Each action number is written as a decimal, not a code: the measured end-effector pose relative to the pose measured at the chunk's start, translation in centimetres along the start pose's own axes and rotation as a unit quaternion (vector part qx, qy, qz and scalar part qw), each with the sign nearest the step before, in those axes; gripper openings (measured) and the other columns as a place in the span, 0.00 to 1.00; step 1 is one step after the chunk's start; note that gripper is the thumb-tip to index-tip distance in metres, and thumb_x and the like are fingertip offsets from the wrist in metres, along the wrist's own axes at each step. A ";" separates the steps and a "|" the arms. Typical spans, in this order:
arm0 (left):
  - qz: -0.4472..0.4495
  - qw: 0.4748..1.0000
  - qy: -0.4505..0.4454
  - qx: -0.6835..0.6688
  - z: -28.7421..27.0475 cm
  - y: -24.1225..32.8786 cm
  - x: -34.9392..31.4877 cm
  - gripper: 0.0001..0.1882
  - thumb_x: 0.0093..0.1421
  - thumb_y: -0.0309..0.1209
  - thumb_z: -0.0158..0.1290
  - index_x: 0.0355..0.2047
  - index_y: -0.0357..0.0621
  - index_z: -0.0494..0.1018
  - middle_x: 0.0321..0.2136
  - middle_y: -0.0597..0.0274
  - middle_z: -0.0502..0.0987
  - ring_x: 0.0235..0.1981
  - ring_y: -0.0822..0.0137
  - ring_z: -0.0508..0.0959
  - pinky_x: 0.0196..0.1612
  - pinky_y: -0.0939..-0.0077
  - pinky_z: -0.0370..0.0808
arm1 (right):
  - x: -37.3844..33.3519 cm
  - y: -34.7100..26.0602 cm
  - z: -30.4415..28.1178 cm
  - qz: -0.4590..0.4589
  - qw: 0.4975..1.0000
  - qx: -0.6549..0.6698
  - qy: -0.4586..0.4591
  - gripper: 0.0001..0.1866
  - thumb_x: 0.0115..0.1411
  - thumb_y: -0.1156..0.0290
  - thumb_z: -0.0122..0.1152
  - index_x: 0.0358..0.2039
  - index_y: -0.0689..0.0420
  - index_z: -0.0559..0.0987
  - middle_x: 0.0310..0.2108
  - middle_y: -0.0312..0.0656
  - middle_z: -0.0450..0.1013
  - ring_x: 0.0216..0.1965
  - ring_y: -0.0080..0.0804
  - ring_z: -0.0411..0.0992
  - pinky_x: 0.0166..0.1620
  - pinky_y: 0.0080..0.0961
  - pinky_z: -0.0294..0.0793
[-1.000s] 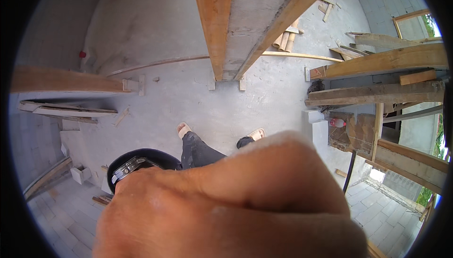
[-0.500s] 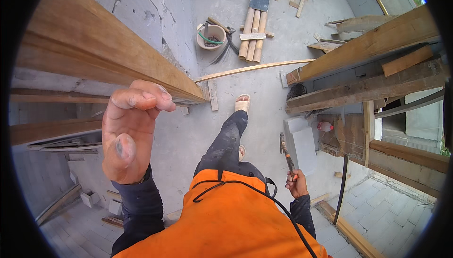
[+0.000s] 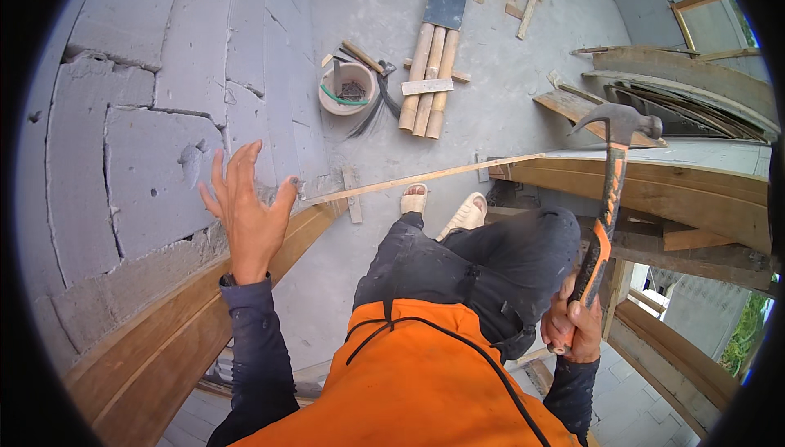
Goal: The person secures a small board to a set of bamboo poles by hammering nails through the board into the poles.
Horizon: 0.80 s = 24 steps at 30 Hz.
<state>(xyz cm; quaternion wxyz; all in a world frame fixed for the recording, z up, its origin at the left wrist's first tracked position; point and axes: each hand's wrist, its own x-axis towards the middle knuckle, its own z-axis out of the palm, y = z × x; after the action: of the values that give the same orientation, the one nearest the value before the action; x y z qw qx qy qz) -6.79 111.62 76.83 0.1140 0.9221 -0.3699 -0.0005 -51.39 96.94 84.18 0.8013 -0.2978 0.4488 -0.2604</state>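
My right hand (image 3: 575, 324) is closed round the lower handle of a claw hammer (image 3: 607, 210), its grip black and orange. The hammer stands roughly upright on the right, metal head uppermost. On the left my left hand (image 3: 249, 206) is open with fingers spread, nearest to the grey block wall (image 3: 168, 169); whether the fingertips touch the wall I cannot tell. Below that hand a wooden door frame post (image 3: 200, 316) runs along the wall's edge. A thin wooden strip (image 3: 425, 175) crosses low over the doorway in front of my sandalled feet.
A pale bucket (image 3: 346, 103) with a green handle stands beyond the strip, a wooden-handled tool (image 3: 361, 56) beside it. Bamboo poles (image 3: 429, 79) lie on the concrete floor, with scrap wood (image 3: 527, 5) farther off. Timber beams (image 3: 646, 189) and stacked boards (image 3: 695, 107) fill the right side.
I have stepped forward into the doorway, one knee raised. My left hand has moved over to the block wall with its fingers spreading. My right hand has lifted the hammer.
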 end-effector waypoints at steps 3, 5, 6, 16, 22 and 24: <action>-0.101 0.990 -0.022 0.094 1.2 -1.5 -0.2 0.43 0.58 0.41 0.67 0.73 0.49 0.66 0.74 0.54 0.65 0.82 0.46 0.46 0.79 0.34 0.32 | 4.1 -5.2 2.8 -0.113 0.985 -0.034 -0.124 0.25 0.65 0.63 0.72 0.54 0.63 0.71 0.17 0.39 0.68 0.12 0.29 0.70 0.20 0.30 0.79; -0.121 0.985 -0.020 0.120 2.2 -3.6 -1.2 0.44 0.58 0.42 0.68 0.73 0.47 0.66 0.75 0.54 0.63 0.82 0.45 0.45 0.80 0.34 0.32 | 7.0 -7.9 5.4 -0.116 0.987 -0.054 -0.097 0.29 0.66 0.62 0.71 0.59 0.64 0.69 0.18 0.39 0.68 0.13 0.29 0.71 0.19 0.29 0.78; -0.135 0.982 -0.011 0.133 2.1 -4.1 -1.1 0.44 0.57 0.42 0.68 0.73 0.46 0.66 0.75 0.54 0.62 0.82 0.44 0.45 0.80 0.34 0.33 | 8.9 -9.5 6.7 -0.122 0.986 -0.064 -0.092 0.31 0.67 0.61 0.70 0.61 0.65 0.69 0.19 0.39 0.68 0.13 0.28 0.71 0.19 0.28 0.77; -0.313 0.936 0.034 -0.159 1.7 0.8 -0.6 0.28 0.66 0.31 0.62 0.65 0.36 0.75 0.63 0.46 0.78 0.69 0.44 0.72 0.73 0.53 0.63 | 41.9 -13.1 4.5 0.073 0.989 -0.128 -0.012 0.18 0.69 0.72 0.60 0.57 0.60 0.72 0.32 0.38 0.73 0.20 0.23 0.70 0.23 0.26 0.74; -0.404 0.898 -0.089 -0.151 4.3 14.2 4.8 0.23 0.68 0.30 0.60 0.61 0.32 0.78 0.52 0.44 0.85 0.56 0.50 0.83 0.65 0.58 0.73 | 65.5 -11.8 -9.3 0.295 0.949 -0.084 0.079 0.10 0.70 0.70 0.60 0.47 0.56 0.71 0.32 0.41 0.76 0.19 0.24 0.70 0.22 0.28 0.75; -0.440 0.868 -0.113 -0.200 4.9 18.5 8.1 0.23 0.69 0.29 0.60 0.61 0.31 0.77 0.51 0.44 0.86 0.53 0.53 0.84 0.63 0.59 0.75 | 68.9 -12.6 -14.3 0.365 0.912 -0.157 0.101 0.11 0.72 0.69 0.58 0.50 0.55 0.70 0.31 0.40 0.76 0.19 0.22 0.69 0.22 0.27 0.73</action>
<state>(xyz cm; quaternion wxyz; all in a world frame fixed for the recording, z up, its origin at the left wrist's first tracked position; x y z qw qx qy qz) -13.95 92.06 76.64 0.2412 0.9403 0.0722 -0.2289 -34.00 37.65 48.30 0.7338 -0.2075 0.6398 0.0955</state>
